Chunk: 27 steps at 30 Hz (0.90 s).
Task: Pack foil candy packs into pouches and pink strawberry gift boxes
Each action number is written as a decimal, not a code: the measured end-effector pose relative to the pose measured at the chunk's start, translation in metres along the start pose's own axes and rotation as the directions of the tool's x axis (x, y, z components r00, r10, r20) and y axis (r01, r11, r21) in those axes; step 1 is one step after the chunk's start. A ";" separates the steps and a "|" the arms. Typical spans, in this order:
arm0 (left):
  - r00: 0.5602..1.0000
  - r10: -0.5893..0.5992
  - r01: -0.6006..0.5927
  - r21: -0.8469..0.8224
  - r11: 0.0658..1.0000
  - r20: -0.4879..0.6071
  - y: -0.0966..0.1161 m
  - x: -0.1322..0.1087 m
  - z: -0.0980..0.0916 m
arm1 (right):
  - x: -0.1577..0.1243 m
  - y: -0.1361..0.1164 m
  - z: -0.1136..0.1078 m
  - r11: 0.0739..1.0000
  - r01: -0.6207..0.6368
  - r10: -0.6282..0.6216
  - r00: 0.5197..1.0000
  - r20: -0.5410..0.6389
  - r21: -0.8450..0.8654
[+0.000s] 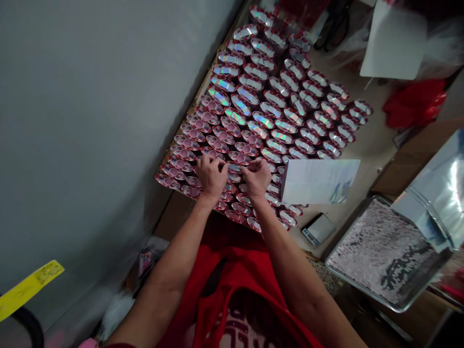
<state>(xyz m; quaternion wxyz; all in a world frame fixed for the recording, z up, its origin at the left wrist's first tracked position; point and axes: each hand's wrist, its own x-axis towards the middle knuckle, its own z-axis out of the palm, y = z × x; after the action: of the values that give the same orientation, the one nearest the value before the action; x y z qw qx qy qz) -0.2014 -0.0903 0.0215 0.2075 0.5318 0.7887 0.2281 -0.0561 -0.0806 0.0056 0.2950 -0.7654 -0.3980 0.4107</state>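
Observation:
Rows of small red-rimmed round cups (pixel 253 106) stand packed together on a brown board; the far ones carry shiny iridescent foil lids, the near left ones show pink open tops. My left hand (pixel 210 176) and my right hand (pixel 256 178) hover close together over the near rows, fingers curled, pinching a small shiny foil piece (pixel 234 167) between them above one cup. A sheet of holographic foil (pixel 319 181) lies just right of my right hand, on top of the cups.
A grey wall runs along the left. A metal tray of silvery sequins (pixel 380 251) sits at the right, beside silver foil bags (pixel 438 193). A small digital scale (pixel 319 228) lies near the board's front corner. Red material (pixel 415 102) and a white sheet (pixel 395 43) lie farther back.

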 end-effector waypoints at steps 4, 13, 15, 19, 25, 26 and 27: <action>1.000 0.002 -0.004 0.128 0.992 0.022 0.003 -0.001 -0.001 | 0.001 0.001 0.000 1.000 0.015 -0.015 1.000 -0.006 -0.005; 0.999 -0.043 0.036 0.217 0.976 0.026 0.012 0.001 -0.001 | -0.001 -0.004 0.001 0.995 0.046 -0.045 0.999 0.009 -0.085; 0.999 -0.047 0.041 0.211 0.977 0.026 0.013 0.000 -0.002 | -0.001 -0.007 -0.002 0.984 0.048 -0.046 0.999 0.011 -0.174; 0.987 -0.161 0.160 0.244 0.957 -0.018 0.015 0.005 -0.007 | 0.003 -0.014 -0.011 0.912 0.036 -0.014 0.998 0.056 -0.408; 0.965 -0.218 0.148 0.383 0.912 0.147 0.020 0.042 -0.021 | 0.003 -0.023 -0.028 0.878 0.009 0.078 0.984 0.162 -0.478; 0.964 -0.192 0.106 0.394 0.913 0.184 0.027 0.048 -0.021 | 0.001 -0.023 -0.034 0.887 0.019 0.072 0.982 0.177 -0.461; 0.965 -0.144 0.051 0.386 0.921 0.218 0.036 0.053 -0.019 | -0.002 -0.021 -0.043 0.901 0.042 0.048 0.980 0.195 -0.432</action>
<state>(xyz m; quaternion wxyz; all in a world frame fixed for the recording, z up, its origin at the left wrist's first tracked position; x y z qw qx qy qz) -0.2039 -0.0320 0.0533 0.2073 0.5454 0.8121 -0.0050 -0.0273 -0.0772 0.0434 0.0748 -0.7670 -0.5059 0.3875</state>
